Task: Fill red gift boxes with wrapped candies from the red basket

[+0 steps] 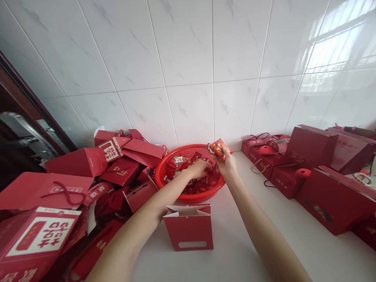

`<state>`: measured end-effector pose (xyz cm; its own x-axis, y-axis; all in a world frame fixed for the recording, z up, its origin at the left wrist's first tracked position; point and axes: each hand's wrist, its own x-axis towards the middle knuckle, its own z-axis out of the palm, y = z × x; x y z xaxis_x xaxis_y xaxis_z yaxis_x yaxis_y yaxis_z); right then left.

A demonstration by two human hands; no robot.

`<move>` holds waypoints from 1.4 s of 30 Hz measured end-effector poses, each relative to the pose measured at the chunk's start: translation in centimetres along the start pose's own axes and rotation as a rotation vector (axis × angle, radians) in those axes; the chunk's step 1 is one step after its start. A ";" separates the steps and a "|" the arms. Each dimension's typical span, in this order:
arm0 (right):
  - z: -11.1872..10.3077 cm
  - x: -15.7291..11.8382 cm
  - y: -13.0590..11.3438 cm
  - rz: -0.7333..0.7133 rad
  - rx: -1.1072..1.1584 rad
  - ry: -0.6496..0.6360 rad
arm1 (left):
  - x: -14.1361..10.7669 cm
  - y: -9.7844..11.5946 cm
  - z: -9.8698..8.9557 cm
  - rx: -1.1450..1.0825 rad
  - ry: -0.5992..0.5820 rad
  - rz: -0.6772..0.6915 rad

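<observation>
1. The bag point(192, 232) stood nearest the camera, upright, mouth open, in front of the basket point(202, 197).
2. The right hand point(227, 161) gripped a packet point(218, 148) by the basket's right rim; a light pinch looked best.
3. The left hand point(200, 169) was among wrapped pieces point(178, 160); I could not tell whether its hidden fingertips grasped any.
4. Boxes point(123, 171) flanked the basket; short reaches seemed safest.

We hold a red packet point(219, 147) with gold print in our right hand point(228, 162), tilted, its printed face toward us. Around our left hand point(200, 169), we see small glossy wrapped packets point(178, 161), mostly red, lying jumbled in a round orange-red basket point(192, 198) with perforated walls, near our right hand.
</observation>
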<state>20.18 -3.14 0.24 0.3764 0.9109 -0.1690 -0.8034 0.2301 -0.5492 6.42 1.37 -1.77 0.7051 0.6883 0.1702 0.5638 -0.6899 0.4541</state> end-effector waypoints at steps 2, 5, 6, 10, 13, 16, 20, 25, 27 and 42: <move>0.1 0.0 0.0 -0.002 0.000 -0.003 | 0.0 -0.2 -1.1 -0.137 0.122 -0.041; 0.0 0.1 0.0 -0.002 -0.003 -0.011 | -0.2 -0.5 -2.6 -0.365 0.292 -0.102; 0.0 0.1 0.0 -0.005 -0.003 -0.017 | -0.3 -0.6 -3.0 -0.438 0.335 -0.117; -0.1 0.2 0.1 -0.004 0.002 -0.065 | -0.6 -0.5 -3.6 -0.680 0.449 -0.152; -0.1 0.1 0.0 0.014 -0.014 -0.109 | -0.7 -0.1 -3.6 -0.790 0.483 -0.171; 0.0 -0.3 -0.1 0.037 -0.048 -0.118 | -0.7 0.4 -3.6 -0.857 0.487 -0.186; 0.2 -0.7 -0.4 0.070 -0.055 -0.153 | -0.9 1.0 -4.0 -0.905 0.463 -0.198; 0.4 -0.9 -0.5 0.083 -0.039 -0.169 | -1.6 1.6 -4.4 -0.972 0.417 -0.261; 0.3 -1.0 -0.5 0.080 -0.048 -0.199 | -2.2 1.8 -4.5 -0.979 0.405 -0.287; -0.4 -1.4 0.0 0.123 -0.215 -0.561 | -7.2 3.7 -3.8 -0.995 0.491 -0.338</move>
<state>19.87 -4.53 0.16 -0.0604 0.9814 0.1825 -0.6926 0.0904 -0.7156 1.85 -5.30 1.99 0.2171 0.9673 0.1312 -0.0495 -0.1233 0.9911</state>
